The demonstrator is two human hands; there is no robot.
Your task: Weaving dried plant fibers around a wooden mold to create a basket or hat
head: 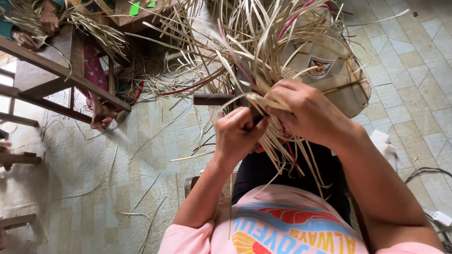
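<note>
Left hand (239, 134): fist, knuckles up, forearm rising from 7 o'clock; grip fully closed around a dark tool handle (213, 99), a smooth cylindrical bar that juts toward 9 o'clock from above the fist. Right hand (307, 112): forearm entering from 4 o'clock, wrist bent, back of hand to the camera, fingers curled tight; grip closed on a bunch of pale straw strips (263, 101) pinched flat at its 9 o'clock edge, just beside the left fist. Held work: a partly woven straw piece (263, 51), centre frame, above the lap, at 12 o'clock from both hands. Material: flat, narrow, ribbon-like strips, matt, cream to tan, a few dyed pink-red (294, 19); loose ends fan outward in all directions, others hang down over the dark trousers (263, 169) at 6 o'clock. A small patch of tight weave shows beside the right knuckles; the rest is hidden by the hands. Behind the work, at 2 o'clock: a beige cloth bag (339, 80) with a badge. Floor (94, 160): pale tiles, scattered with stray strips. At 10 o'clock: a wooden bench frame (56, 70), another person's bare foot (101, 115) beneath it, more straw heaped nearby. At 4 o'clock: white cable and plug (440, 217).
</note>
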